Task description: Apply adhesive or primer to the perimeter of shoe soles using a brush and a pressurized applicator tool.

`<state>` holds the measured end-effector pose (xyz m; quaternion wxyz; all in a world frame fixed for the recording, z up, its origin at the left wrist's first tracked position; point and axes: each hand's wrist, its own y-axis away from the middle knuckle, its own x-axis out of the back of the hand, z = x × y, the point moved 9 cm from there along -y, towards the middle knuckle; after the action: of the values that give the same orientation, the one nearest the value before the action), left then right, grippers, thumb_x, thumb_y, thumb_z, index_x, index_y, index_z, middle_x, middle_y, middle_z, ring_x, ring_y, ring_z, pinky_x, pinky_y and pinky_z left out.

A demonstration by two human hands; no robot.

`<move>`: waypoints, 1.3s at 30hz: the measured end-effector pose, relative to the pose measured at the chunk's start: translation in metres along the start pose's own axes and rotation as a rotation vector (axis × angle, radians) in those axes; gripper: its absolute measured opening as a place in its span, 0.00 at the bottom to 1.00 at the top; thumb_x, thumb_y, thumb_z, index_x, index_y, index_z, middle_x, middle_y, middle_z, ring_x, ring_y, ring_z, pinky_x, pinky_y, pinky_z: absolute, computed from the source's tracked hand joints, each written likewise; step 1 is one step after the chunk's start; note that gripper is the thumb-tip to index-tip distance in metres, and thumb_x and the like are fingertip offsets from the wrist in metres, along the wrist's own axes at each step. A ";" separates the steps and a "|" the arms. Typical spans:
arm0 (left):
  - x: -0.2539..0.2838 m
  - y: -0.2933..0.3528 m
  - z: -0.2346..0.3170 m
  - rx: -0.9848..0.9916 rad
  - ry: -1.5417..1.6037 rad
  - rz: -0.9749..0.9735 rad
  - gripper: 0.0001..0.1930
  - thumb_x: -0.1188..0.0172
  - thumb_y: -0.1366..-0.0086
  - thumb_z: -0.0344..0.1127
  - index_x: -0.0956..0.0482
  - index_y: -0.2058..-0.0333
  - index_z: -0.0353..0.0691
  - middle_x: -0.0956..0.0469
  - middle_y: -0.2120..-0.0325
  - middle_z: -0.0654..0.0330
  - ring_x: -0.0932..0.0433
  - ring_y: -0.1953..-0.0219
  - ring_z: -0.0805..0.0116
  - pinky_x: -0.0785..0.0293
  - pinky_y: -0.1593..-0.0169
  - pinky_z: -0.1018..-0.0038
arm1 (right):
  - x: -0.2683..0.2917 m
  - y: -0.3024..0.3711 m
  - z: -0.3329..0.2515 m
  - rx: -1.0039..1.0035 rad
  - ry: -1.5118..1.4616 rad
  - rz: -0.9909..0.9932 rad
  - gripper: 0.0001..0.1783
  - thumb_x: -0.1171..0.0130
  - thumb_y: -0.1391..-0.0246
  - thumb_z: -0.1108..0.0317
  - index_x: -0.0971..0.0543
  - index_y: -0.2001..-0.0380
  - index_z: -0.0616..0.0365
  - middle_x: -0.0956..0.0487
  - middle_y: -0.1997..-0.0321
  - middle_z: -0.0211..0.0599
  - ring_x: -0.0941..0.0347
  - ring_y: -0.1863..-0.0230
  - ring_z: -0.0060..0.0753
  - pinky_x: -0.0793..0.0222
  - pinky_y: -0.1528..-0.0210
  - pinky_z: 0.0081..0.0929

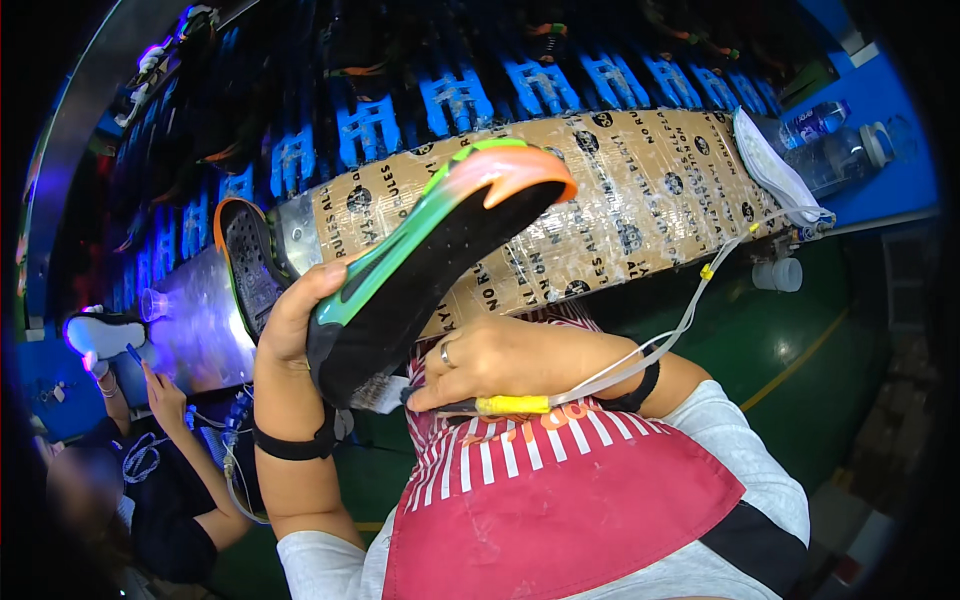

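My left hand grips a shoe sole by its side near the lower end. The sole is tilted, with a black face toward me and a glossy green and orange edge. My right hand is closed around a brush whose handle is wrapped in yellow and joined to clear tubing. The pale bristles lie against or right beside the sole's lower end; I cannot tell exact contact. Behind my left hand, another black sole with an orange rim rests on the metal bench.
Printed cardboard under clear film covers the bench. Blue clamps line its far side. At right are a white sole-shaped piece, bottles and a cup. On the left a co-worker's hand works at a white sole.
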<state>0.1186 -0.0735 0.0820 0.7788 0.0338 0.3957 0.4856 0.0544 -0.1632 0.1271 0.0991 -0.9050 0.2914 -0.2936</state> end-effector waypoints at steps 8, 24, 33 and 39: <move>0.011 0.001 0.002 0.086 -0.123 0.201 0.22 0.50 0.42 0.40 0.30 0.55 0.28 0.24 0.62 0.50 0.23 0.64 0.67 0.27 0.58 0.74 | 0.006 0.004 -0.007 0.092 0.103 0.079 0.17 0.48 0.59 0.74 0.24 0.62 0.54 0.27 0.73 0.33 0.28 0.71 0.34 0.31 0.72 0.27; 0.012 0.007 -0.003 0.230 -0.268 0.157 0.21 0.49 0.43 0.40 0.30 0.56 0.28 0.24 0.63 0.50 0.23 0.66 0.67 0.27 0.60 0.75 | 0.006 0.020 -0.002 0.047 0.190 0.097 0.19 0.47 0.61 0.73 0.23 0.60 0.52 0.26 0.74 0.30 0.28 0.73 0.30 0.33 0.75 0.24; 0.023 0.001 -0.015 0.200 -0.074 0.223 0.21 0.49 0.43 0.41 0.30 0.56 0.29 0.24 0.62 0.49 0.22 0.65 0.64 0.26 0.59 0.73 | 0.036 0.027 0.003 -0.057 0.001 0.302 0.11 0.39 0.60 0.67 0.21 0.68 0.54 0.25 0.80 0.35 0.27 0.78 0.34 0.32 0.74 0.28; -0.003 -0.012 -0.029 0.090 0.048 0.152 0.22 0.53 0.43 0.41 0.30 0.57 0.27 0.24 0.65 0.47 0.22 0.66 0.60 0.25 0.60 0.70 | 0.068 0.060 0.057 -0.515 -0.452 0.609 0.11 0.38 0.59 0.73 0.21 0.68 0.63 0.21 0.74 0.34 0.28 0.74 0.17 0.34 0.71 0.15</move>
<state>0.1078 -0.0915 0.0581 0.7278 0.0872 0.4319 0.5255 0.1040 -0.2512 0.0918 0.0138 -0.8147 0.5786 0.0355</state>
